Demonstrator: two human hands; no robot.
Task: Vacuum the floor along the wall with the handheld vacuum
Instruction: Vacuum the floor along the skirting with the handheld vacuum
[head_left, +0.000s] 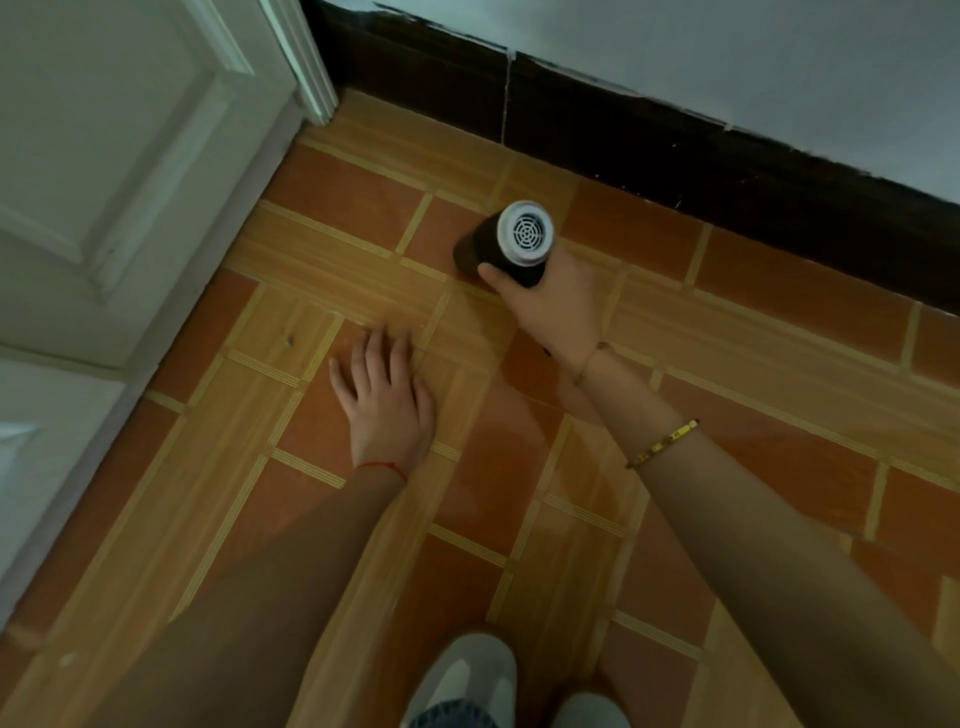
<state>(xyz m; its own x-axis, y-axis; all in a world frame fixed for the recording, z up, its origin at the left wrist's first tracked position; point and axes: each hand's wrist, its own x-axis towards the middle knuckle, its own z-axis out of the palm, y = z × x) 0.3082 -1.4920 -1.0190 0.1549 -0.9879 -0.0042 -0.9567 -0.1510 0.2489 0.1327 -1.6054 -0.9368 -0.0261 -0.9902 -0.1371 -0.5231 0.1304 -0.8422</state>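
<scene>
The handheld vacuum (506, 244) is gripped in the right hand (558, 301), nozzle apparently on the tiled floor (727, 364) near the dark skirting board (675, 150). The left hand (387, 400) is spread flat, holding nothing. A sweeping pass is judged underway; next, travel along the skirting is required.
</scene>
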